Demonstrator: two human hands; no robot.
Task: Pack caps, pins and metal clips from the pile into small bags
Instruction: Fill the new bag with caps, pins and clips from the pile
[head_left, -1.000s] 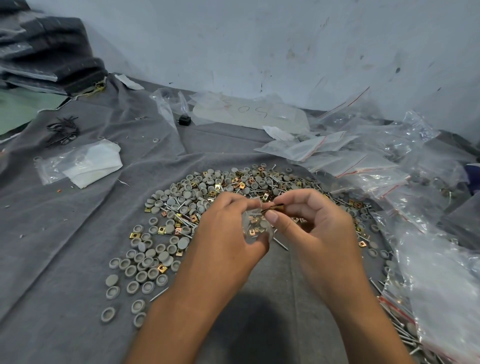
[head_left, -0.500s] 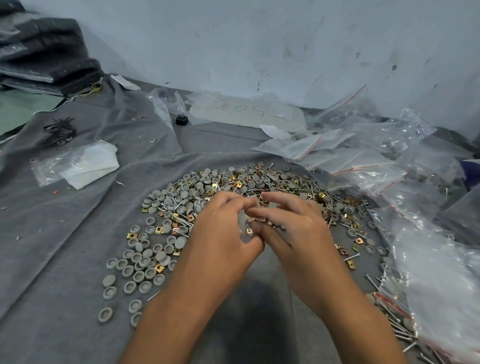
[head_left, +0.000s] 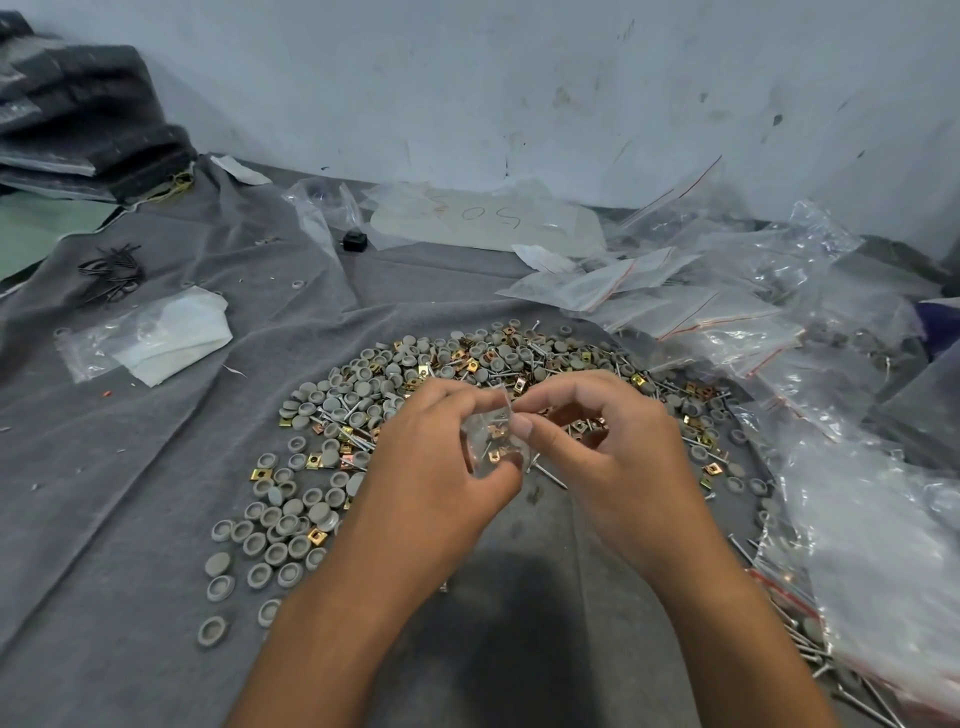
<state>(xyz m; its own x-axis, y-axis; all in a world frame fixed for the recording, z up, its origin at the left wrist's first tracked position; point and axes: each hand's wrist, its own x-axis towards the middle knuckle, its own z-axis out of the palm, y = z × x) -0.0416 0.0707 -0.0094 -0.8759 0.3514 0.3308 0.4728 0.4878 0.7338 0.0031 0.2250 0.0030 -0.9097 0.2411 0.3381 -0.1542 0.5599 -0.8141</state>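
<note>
My left hand (head_left: 441, 457) gripped the small bag (head_left: 491, 441) just above the pile (head_left: 467, 374), clips and a pin already showing inside. My right hand (head_left: 597, 441) pinched the bag's top edge. I judged the job was to hold the mouth wide and level, feed pieces straight down, and tip nothing back onto the cloth (head_left: 130, 493).

Head view, close, down over pile (head_left: 467, 374)
</note>
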